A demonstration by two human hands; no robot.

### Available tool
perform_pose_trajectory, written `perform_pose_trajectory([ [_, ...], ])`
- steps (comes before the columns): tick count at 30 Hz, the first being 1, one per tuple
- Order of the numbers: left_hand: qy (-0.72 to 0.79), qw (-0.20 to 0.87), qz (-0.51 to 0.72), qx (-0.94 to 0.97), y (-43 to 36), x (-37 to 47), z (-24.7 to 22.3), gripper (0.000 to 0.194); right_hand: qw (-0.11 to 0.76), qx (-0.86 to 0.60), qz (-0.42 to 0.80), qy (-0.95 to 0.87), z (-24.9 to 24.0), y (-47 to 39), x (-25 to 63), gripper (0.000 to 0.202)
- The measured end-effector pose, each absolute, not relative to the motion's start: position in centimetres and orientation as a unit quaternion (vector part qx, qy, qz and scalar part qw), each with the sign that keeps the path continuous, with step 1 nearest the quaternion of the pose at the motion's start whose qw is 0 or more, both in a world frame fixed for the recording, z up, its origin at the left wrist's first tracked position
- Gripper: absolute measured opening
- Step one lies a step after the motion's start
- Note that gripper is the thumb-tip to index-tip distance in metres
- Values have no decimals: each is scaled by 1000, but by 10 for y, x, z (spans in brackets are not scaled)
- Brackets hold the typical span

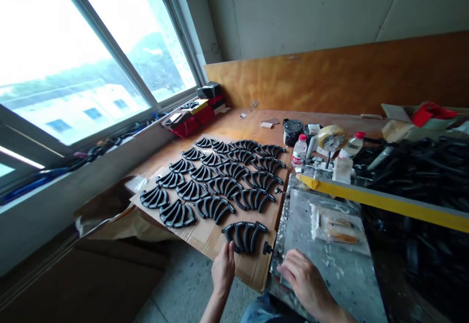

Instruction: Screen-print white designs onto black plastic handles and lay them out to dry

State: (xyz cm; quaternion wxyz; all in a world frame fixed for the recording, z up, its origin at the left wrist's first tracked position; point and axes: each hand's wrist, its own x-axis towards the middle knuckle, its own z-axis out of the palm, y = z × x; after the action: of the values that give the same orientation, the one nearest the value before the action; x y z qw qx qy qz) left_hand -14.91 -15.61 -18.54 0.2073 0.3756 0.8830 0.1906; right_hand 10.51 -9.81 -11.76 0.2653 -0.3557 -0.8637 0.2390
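Observation:
My left hand (223,269) is at the front edge of a cardboard sheet (205,235). Its fingers are pressed together at the lower end of a black curved tube (229,235), the leftmost of a small fanned group. To the right, my right hand (303,280) hovers over a grey metal plate (315,254) with its fingers curled inward; whatever they may hold is hidden. A small black knob-like part (267,248) lies between the hands on the cardboard's edge. Behind, several rows of similar black curved tubes (220,186) lie fanned out.
A yellow-edged bar (384,204) crosses the right side, beside a large heap of black parts (417,171). A plastic bag (337,225) lies on the metal plate. Bottles (299,151), a tape roll (330,137) and a black tub (292,131) stand farther back. A window is left.

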Motion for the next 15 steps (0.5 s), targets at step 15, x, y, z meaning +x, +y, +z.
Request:
perform_pose_trajectory([
  [15,809,233,328,429,-177,-90,-162,27,286,-290,329,-852,-118,-99,91,26],
])
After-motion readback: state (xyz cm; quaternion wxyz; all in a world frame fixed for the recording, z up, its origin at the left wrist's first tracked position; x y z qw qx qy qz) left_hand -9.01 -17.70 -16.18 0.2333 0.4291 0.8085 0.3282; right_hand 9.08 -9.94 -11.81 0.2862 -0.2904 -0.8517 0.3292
